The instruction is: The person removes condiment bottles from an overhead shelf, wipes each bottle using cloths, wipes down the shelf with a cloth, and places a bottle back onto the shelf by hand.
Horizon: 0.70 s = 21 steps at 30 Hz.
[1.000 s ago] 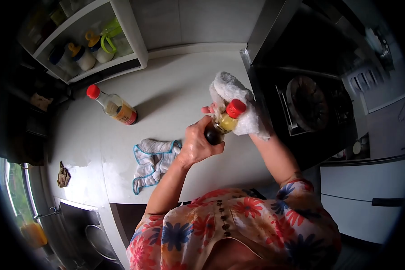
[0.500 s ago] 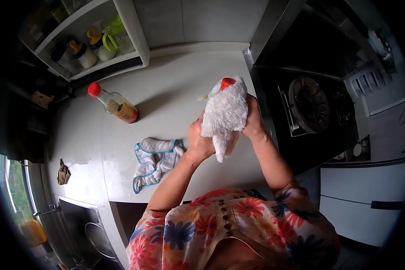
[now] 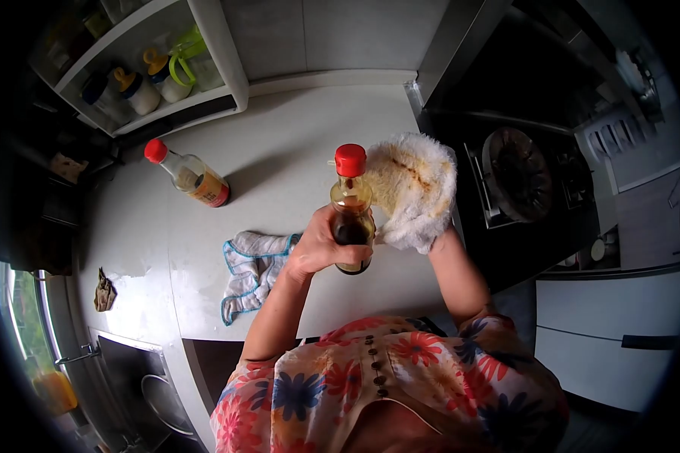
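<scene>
My left hand [image 3: 317,245] is wrapped round a red-capped glass bottle [image 3: 350,192] with dark liquid in it, held upright over the counter. Just right of the bottle, a white fluffy cloth [image 3: 415,185] with brown and yellow stains lies over my right hand [image 3: 440,240]. The cloth hides most of that hand's fingers, so their pose does not show. A second red-capped bottle [image 3: 200,181] with a yellow and red label is on the counter at the left. Beside my left forearm lies a crumpled cloth with blue edging [image 3: 251,272].
The white counter [image 3: 279,128] ends at a black stove with a dark round burner or pan [image 3: 517,174] on the right. A shelf [image 3: 238,68] with jars is at the upper left. A small brown cloth-like item [image 3: 106,291] lies near the sink edge.
The white cloth, wrapped round the bottle half a second ago, is now off to its right over my right hand, its stained side showing. The bottle is uncovered in my left hand.
</scene>
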{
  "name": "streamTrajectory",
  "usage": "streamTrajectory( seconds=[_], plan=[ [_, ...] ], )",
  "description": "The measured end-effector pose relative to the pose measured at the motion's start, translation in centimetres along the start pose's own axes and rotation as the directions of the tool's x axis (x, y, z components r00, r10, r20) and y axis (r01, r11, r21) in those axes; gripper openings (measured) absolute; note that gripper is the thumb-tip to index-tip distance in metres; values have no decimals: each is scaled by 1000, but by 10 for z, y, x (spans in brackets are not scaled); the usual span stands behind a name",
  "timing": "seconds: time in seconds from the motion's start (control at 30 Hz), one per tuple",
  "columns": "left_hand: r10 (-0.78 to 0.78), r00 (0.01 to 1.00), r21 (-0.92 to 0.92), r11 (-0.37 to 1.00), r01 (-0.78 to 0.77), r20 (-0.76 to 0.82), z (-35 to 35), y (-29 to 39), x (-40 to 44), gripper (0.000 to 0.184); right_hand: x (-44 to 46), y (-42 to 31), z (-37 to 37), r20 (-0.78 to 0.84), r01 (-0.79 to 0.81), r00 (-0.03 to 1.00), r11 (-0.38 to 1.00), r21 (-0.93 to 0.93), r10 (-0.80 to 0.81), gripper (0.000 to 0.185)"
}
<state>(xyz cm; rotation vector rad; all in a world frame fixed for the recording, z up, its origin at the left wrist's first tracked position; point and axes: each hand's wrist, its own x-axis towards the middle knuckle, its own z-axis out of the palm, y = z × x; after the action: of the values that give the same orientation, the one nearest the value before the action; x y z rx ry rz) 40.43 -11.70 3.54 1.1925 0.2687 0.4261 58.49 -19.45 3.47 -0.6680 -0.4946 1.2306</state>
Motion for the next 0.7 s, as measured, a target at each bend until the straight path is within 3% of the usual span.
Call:
streamTrajectory(
  seconds=[0.03, 0.13, 0.23, 0.27, 0.3, 0.4, 0.5, 0.53, 0.6, 0.67, 0.7],
  plan=[
    [-10, 998, 40, 999, 13, -65, 1, -1, 0, 49, -1, -3, 0, 31, -38, 999, 992, 122, 34, 59],
    [40, 973, 107, 994, -16, -229, 6, -2, 2, 52, -1, 2, 13, 92, 150, 986, 974, -170, -136, 66],
    [87, 933, 95, 994, -58, -348, 10, 0, 3, 53, 6, -1, 24, 19, 179, 983, 926, -331, -184, 82],
    [97, 928, 83, 994, -72, -359, 8, -2, 4, 54, 7, -11, 29, 96, 188, 981, 716, -673, -167, 71],
    [108, 922, 73, 994, -87, -372, 5, -3, 4, 55, 9, -27, 40, 163, 197, 979, 387, -901, -119, 59],
    [79, 915, 88, 995, -48, -395, 2, 4, 2, 56, 14, -11, -10, 302, 359, 918, 217, -908, -256, 41],
    [50, 916, 92, 996, -14, -397, 3, 6, 1, 57, 20, -16, -15, 106, 202, 958, 367, -908, -265, 37],
    [60, 911, 123, 992, -11, -408, 3, 6, 1, 57, 24, -23, -7, 86, 96, 986, 67, -993, -140, 35],
    [81, 905, 185, 983, -3, -417, 4, 4, 2, 57, 40, -40, -3, -67, -27, 996, -553, -833, 52, 33],
    [84, 896, 230, 973, 20, -436, 2, -1, 2, 57, 48, -53, -8, -67, -63, 998, -600, -797, -15, 31],
    [86, 889, 248, 968, 32, -449, 1, -5, 3, 57, 48, -63, -1, -106, -89, 994, -454, -887, 13, 25]
  ],
)
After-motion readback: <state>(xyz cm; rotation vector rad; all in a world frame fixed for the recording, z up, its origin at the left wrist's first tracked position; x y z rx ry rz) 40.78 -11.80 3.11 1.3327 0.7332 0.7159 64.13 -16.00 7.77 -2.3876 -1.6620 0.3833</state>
